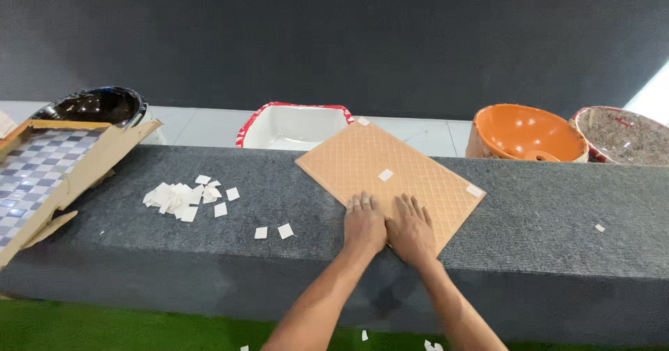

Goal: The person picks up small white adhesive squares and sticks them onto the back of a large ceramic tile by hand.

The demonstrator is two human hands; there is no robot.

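Grey carpeted ledge carries an orange diamond-grooved square tile; left hand and right hand press flat, fingers spread, gripping nothing. Its overhanging corner could tip.

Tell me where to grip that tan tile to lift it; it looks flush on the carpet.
Grip the tan tile at its far corner, coming from behind the ledge: that corner seems to overhang the back edge, while both hands press the near corner flat.

You had even, soft light; daylight flared at the upper right corner, the glossy black ceramic basin caught small glints, and edges bowed slightly.
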